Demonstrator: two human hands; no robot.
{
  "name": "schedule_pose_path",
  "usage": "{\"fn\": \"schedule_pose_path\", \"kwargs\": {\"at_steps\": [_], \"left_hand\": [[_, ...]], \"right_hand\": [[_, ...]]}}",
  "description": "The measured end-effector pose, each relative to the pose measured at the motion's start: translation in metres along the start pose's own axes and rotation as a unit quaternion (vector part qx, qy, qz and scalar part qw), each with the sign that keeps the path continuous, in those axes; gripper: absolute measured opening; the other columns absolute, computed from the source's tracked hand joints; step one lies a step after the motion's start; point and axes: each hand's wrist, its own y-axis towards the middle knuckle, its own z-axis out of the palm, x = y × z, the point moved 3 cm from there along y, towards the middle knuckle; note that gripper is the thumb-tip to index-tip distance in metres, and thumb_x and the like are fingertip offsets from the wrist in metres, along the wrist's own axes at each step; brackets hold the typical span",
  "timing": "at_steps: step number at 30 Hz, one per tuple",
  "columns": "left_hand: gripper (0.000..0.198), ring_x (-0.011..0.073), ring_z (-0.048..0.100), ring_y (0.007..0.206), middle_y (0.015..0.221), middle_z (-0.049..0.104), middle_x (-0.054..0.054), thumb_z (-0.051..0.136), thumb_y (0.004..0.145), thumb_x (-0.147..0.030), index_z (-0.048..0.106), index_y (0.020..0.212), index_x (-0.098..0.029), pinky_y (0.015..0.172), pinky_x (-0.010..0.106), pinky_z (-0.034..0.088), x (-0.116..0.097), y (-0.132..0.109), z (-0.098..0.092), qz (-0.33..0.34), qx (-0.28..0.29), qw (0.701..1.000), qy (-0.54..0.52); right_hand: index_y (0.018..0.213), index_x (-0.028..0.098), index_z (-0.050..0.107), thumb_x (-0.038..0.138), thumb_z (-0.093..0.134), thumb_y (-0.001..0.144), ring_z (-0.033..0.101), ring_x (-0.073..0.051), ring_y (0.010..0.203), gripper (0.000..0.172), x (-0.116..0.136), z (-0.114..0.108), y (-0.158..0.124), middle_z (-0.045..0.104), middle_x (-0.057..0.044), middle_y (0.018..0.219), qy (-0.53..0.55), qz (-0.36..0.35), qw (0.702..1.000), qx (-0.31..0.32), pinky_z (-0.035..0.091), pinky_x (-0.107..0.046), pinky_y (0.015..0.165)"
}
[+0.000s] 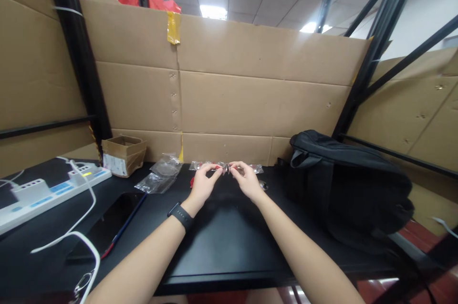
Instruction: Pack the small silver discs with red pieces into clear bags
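Note:
Above the far part of the black table, my two hands meet with fingertips almost touching. My left hand, with a dark watch on its wrist, pinches one side of a small, dark, shiny piece. On the other side, the thumb and fingers of my right hand close on it too. The piece is too small to name and fingertips partly cover it. Clear plastic packets with some red in them lie behind the hands. A small red item shows beside my left hand, and a round shiny object by my right.
At left are a white power strip with cables, a dark phone-like device, a small cardboard box and clear plastic bags. A black backpack stands at right. Cardboard panels and black rack posts enclose the table.

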Motion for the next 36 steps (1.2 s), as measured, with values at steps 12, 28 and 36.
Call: {"fn": "schedule_pose_path", "kwargs": {"at_steps": [12, 28, 36], "left_hand": [[0.015, 0.0228, 0.066, 0.096, 0.096, 0.074, 0.007, 0.071, 0.083, -0.033, 0.075, 0.089, -0.02, 0.095, 0.039, 0.048, 0.009, -0.003, 0.004, 0.005, 0.022, 1.0, 0.004], [0.02, 0.0233, 0.067, 0.095, 0.096, 0.075, 0.009, 0.074, 0.079, -0.035, 0.078, 0.09, -0.018, 0.093, 0.038, 0.049, 0.018, -0.003, 0.006, -0.021, 0.022, 1.0, 0.003], [0.023, 0.0241, 0.068, 0.097, 0.096, 0.077, 0.009, 0.072, 0.081, -0.039, 0.078, 0.089, -0.018, 0.093, 0.038, 0.048, 0.024, 0.0, -0.003, -0.055, -0.013, 0.998, 0.017]], "right_hand": [[0.121, 0.025, 0.067, 0.039, 0.069, 0.084, 0.073, -0.016, 0.078, 0.04, 0.005, 0.003, -0.005, 0.062, -0.008, 0.12, 0.099, 0.062, 0.987, 0.113, 0.063, -0.033, 0.074], [0.096, 0.014, 0.072, 0.02, 0.085, 0.066, 0.07, -0.021, 0.091, 0.033, -0.017, 0.035, -0.015, 0.075, -0.008, 0.095, 0.374, 0.203, 0.904, 0.034, 0.052, -0.038, 0.095], [0.117, 0.016, 0.069, 0.014, 0.086, 0.063, 0.071, -0.022, 0.099, 0.057, -0.004, 0.024, -0.013, 0.077, -0.007, 0.096, 0.364, 0.182, 0.912, 0.056, 0.044, -0.039, 0.107]]}}
